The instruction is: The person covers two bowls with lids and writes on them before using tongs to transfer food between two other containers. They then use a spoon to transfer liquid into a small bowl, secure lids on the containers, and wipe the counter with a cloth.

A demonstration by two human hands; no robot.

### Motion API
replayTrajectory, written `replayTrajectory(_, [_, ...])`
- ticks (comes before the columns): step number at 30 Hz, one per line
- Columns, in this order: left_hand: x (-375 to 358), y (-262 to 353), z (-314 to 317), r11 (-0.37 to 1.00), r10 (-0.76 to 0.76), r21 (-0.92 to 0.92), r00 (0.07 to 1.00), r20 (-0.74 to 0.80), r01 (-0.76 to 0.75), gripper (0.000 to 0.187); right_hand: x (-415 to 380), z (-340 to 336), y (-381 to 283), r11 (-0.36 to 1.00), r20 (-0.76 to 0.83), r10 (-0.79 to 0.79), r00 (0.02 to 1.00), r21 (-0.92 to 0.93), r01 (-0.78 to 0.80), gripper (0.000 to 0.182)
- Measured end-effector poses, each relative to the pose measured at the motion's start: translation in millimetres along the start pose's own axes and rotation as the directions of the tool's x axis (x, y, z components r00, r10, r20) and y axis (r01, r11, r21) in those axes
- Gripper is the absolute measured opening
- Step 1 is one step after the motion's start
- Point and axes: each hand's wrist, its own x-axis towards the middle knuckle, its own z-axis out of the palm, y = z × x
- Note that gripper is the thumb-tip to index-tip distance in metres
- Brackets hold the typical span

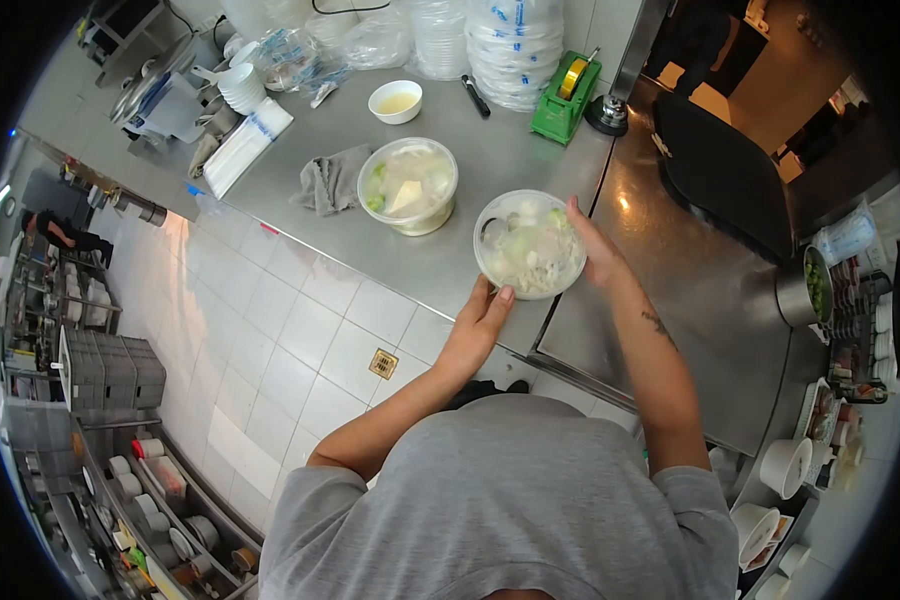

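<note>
Both my hands hold a round clear plastic food container (530,246) with a lid, near the front edge of the steel counter (290,225). Pale pieces and some green show through its top. My left hand (482,325) grips the near left rim, thumb on top. My right hand (596,250) wraps the right side, its fingers partly hidden. Just left of it stands a second plastic container (410,185) with pale food, green pieces and a yellowish block. A grey cloth (332,180) lies beside that one, and a small white bowl (396,102) of yellow liquid sits behind.
A green tape dispenser (566,98), a black marker (476,97) and stacked plastic tubs (515,50) stand at the back. On the right are a black board (720,175) and a metal pot (803,288) with green pieces. Another person (68,238) is far left.
</note>
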Motion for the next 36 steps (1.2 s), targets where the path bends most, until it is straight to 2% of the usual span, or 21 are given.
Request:
replayTrajectory(3, [10, 13, 1, 0.999, -0.036, -0.017, 0.999, 0.034, 0.036, 0.069, -18, 20, 3, 0.990, -0.107, -0.134, 0.985, -0.061, 0.128, 0.062])
replayTrajectory(5, [24, 6, -8, 1.000, -0.028, -0.002, 0.998, 0.055, 0.028, 0.072, -26, 27, 6, 0.986, -0.148, -0.164, 0.975, -0.056, 0.157, 0.063])
replayTrajectory(11, [48, 35, -29, 0.987, -0.148, -0.050, 0.985, 0.093, 0.154, 0.067, -39, 51, 11, 0.975, -0.239, -0.220, 0.946, -0.015, 0.223, 0.071])
replayTrajectory(12, [52, 44, -29, 0.985, -0.160, -0.070, 0.987, 0.020, 0.161, 0.058, -41, 55, 10, 0.975, -0.268, -0.218, 0.939, -0.025, 0.219, 0.072])
replayTrajectory(15, [77, 50, -46, 0.982, -0.179, -0.030, 0.971, 0.160, 0.186, 0.054, -37, 55, 21, 0.970, -0.276, -0.228, 0.934, -0.152, 0.192, 0.080])
replayTrajectory(16, [85, 50, -47, 0.985, -0.169, -0.019, 0.973, 0.154, 0.174, 0.049, -38, 56, 23, 0.960, -0.278, -0.247, 0.928, -0.199, 0.196, 0.078])
replayTrajectory(19, [102, 58, -51, 0.977, -0.209, -0.002, 0.958, 0.197, 0.213, 0.052, -40, 57, 27, 0.929, -0.281, -0.276, 0.919, -0.322, 0.181, 0.075])
replayTrajectory(22, [120, 58, -53, 0.968, -0.236, 0.128, 0.959, 0.159, 0.217, 0.054, -46, 54, 30, 0.918, -0.293, -0.251, 0.923, -0.376, 0.130, 0.072])
replayTrajectory(24, [128, 74, -58, 0.910, -0.293, 0.361, 0.932, 0.212, 0.204, 0.052, -57, 55, 25, 0.922, -0.308, -0.223, 0.925, -0.374, 0.098, 0.068])
replayTrajectory(25, [133, 85, -59, 0.862, -0.325, 0.471, 0.917, 0.232, 0.186, 0.051, -59, 52, 18, 0.908, -0.292, -0.257, 0.921, -0.399, 0.126, 0.068])
replayTrajectory(27, [149, 101, -60, 0.692, -0.261, 0.721, 0.919, 0.295, -0.035, 0.048, -58, 42, 4, 0.875, -0.258, -0.327, 0.909, -0.447, 0.188, 0.069])
replayTrajectory(28, [159, 107, -60, 0.570, -0.238, 0.809, 0.913, 0.332, -0.145, 0.047, -52, 31, 2, 0.880, -0.311, -0.339, 0.888, -0.438, 0.182, 0.069])
replayTrajectory(30, [207, 85, -56, 0.665, 0.106, 0.633, 0.889, 0.446, -0.396, 0.047, -26, 5, -4, 0.891, -0.416, -0.357, 0.837, -0.420, 0.171, 0.069])
replayTrajectory(32, [248, 103, -30, 0.671, 0.116, 0.645, 0.911, 0.397, -0.366, 0.045, 2, -8, -26, 0.893, -0.467, -0.425, 0.776, -0.357, 0.274, 0.066])
replayTrajectory(34, [294, 111, 0, 0.567, 0.374, 0.696, 0.890, 0.260, -0.441, 0.043, 38, -25, -48, 0.913, -0.431, -0.404, 0.807, -0.241, 0.329, 0.064])
replayTrajectory(36, [353, 101, 21, 0.505, 0.530, 0.757, 0.841, 0.107, -0.414, 0.043, 71, -27, -72, 0.938, -0.384, -0.344, 0.857, -0.090, 0.336, 0.063])
